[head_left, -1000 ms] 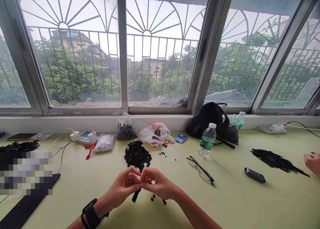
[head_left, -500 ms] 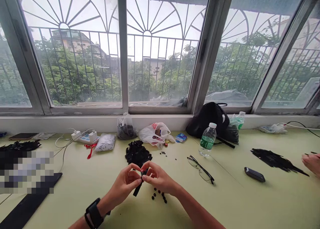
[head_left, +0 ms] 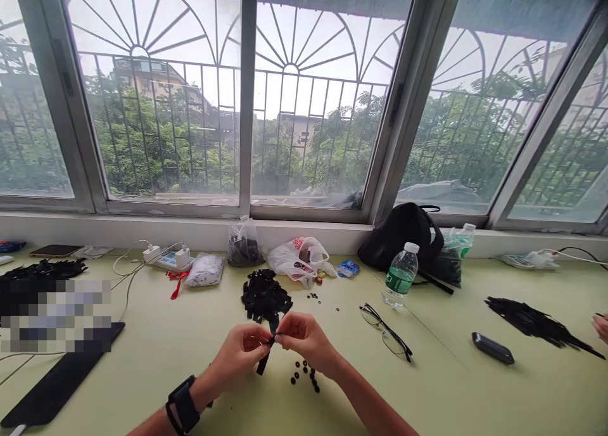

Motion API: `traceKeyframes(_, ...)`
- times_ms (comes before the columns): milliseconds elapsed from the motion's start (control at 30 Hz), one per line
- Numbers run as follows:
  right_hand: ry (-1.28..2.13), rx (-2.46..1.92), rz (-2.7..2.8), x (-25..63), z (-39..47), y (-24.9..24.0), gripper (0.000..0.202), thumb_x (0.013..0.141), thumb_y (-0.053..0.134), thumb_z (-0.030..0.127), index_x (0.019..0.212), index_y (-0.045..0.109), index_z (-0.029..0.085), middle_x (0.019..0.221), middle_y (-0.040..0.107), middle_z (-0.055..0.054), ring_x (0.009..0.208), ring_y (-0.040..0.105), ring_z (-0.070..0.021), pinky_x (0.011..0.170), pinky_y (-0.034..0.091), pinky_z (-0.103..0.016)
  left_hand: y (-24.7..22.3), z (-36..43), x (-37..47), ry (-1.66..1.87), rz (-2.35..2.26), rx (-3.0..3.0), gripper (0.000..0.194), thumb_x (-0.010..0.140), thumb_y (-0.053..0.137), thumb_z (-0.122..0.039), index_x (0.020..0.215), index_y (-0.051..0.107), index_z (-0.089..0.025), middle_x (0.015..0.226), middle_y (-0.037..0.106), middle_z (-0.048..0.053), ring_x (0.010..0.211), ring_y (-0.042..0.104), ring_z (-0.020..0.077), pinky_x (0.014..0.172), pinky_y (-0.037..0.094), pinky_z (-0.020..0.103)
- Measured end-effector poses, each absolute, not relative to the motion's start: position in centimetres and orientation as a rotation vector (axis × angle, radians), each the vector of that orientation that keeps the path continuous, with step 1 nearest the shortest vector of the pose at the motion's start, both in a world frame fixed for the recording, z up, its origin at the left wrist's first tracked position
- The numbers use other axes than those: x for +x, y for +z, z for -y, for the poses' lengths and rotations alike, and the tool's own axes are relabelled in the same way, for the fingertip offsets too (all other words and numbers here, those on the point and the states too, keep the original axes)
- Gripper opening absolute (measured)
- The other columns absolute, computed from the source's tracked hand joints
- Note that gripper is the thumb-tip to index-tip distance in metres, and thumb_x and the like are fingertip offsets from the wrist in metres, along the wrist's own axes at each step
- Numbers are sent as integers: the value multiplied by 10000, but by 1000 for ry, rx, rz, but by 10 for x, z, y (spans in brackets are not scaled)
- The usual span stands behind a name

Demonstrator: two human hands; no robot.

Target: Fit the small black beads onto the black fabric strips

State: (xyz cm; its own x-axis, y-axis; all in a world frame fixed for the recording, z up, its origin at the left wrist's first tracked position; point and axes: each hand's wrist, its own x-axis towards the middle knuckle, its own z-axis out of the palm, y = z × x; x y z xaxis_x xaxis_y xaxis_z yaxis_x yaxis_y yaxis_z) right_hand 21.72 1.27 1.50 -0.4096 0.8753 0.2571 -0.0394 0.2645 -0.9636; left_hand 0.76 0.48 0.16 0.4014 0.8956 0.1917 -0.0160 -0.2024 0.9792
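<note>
My left hand (head_left: 240, 355), with a black watch on its wrist, pinches a black strip (head_left: 263, 364) between thumb and fingers. My right hand (head_left: 306, 344) meets it fingertip to fingertip and pinches the same strip near its upper part. The strip's lower end hangs below the fingers. Just beyond the hands lies a pile of black strips (head_left: 266, 294). Several small black round pieces (head_left: 305, 369) lie on the table by my right wrist. Whatever small part sits between the fingertips is hidden.
Glasses (head_left: 386, 332), a water bottle (head_left: 399, 276) and a black case (head_left: 493, 348) lie or stand to the right. Behind are plastic bags (head_left: 300, 260) and a black bag (head_left: 403, 236). Another person's hand (head_left: 601, 326) shows at the right edge, near black strips (head_left: 541, 325).
The camera view has shifted slightly, so the table items appear further right. The fingers of both hands have closed more tightly together around the strip. The other person's hand shows less at the edge.
</note>
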Motion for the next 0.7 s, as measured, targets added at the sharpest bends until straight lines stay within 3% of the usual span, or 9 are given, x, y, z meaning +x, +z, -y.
traceKeyframes(167, 1121, -843, 1873, 215, -3, 19, 205, 797, 802, 343, 876, 732, 167, 818, 689, -26, 718, 607, -145, 701, 496, -272, 6, -7, 5, 942, -822, 1440, 207, 750, 692, -262, 887, 774, -132, 697, 723, 52, 656, 653, 186, 631, 493, 282)
traceKeyframes(267, 1029, -885, 1963, 215, 2, 25, 163, 825, 762, 302, 936, 742, 184, 859, 708, -28, 739, 623, -151, 705, 503, -267, 11, -12, -2, 991, -919, 1395, 248, 765, 651, -281, 915, 792, -142, 825, 769, 74, 787, 698, 224, 768, 552, 336)
traceKeyframes(333, 976, -918, 1975, 216, 2, 27, 135, 858, 718, 290, 940, 739, 185, 835, 703, -25, 737, 620, -150, 684, 493, -257, 14, -16, -7, 1052, -964, 1391, 334, 796, 643, -314, 1060, 779, -159, 1028, 780, 101, 996, 702, 275, 925, 543, 396)
traceKeyframes(433, 900, -959, 1994, 219, 0, 28, 124, 890, 669, 287, 903, 730, 179, 802, 692, -24, 707, 599, -143, 646, 469, -245, 17, -21, -14, 1065, -889, 1546, 587, 853, 654, -382, 1422, 574, -262, 1481, 559, 85, 1397, 471, 306, 1143, 400, 445)
traceKeyframes(500, 861, -981, 2006, 221, -2, 28, 127, 894, 659, 287, 894, 725, 178, 799, 689, -23, 690, 585, -138, 632, 457, -242, 18, -20, -18, 1024, -891, 1730, 691, 873, 669, -426, 1516, 436, -329, 1606, 386, 44, 1499, 308, 296, 1209, 297, 462)
traceKeyframes(567, 843, -998, 2021, 223, -4, 29, 129, 894, 656, 289, 893, 723, 178, 791, 684, -20, 683, 577, -137, 626, 447, -240, 19, -17, -22, 974, -953, 1899, 632, 874, 687, -445, 1470, 502, -343, 1598, 403, 46, 1488, 324, 303, 1208, 295, 459)
traceKeyframes(700, 842, -1041, 2057, 232, -8, 32, 140, 890, 656, 300, 882, 727, 179, 768, 674, -16, 674, 565, -134, 616, 433, -235, 25, -12, -32, 829, -978, 2087, 331, 871, 698, -438, 1166, 724, -290, 1330, 633, 88, 1269, 551, 283, 1047, 461, 381)
